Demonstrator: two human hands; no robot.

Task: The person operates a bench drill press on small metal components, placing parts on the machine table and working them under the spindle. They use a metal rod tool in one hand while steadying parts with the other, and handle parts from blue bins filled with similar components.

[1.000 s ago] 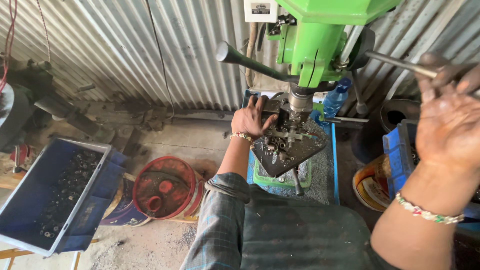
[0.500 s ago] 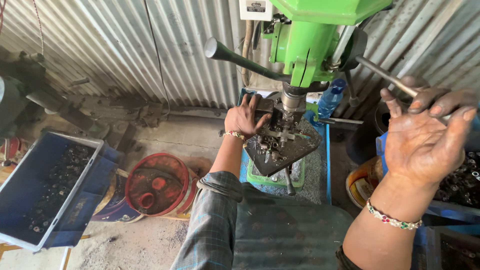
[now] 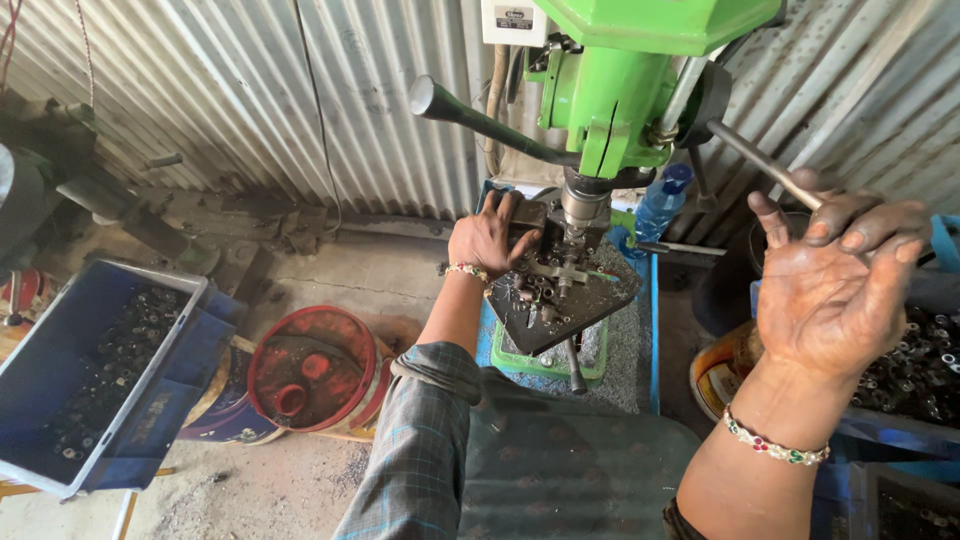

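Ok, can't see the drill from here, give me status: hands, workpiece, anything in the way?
Left hand on workpiece under spindle. Right hand gripping feed handle. Loose metal parts litter drill table.

We stretch our left arm forward, sleeve bunched at the elbow, a beaded bracelet at the wrist, and our left hand (image 3: 487, 238) lies palm down with fingers curled. Our right hand (image 3: 835, 285) is raised, palm toward us, grimy fingers hooked over, a beaded bracelet on the wrist.

A steel feed lever (image 3: 765, 163) juts rightward from the green drill press (image 3: 625, 80); a small dark metal block (image 3: 528, 215) sits under its spindle.
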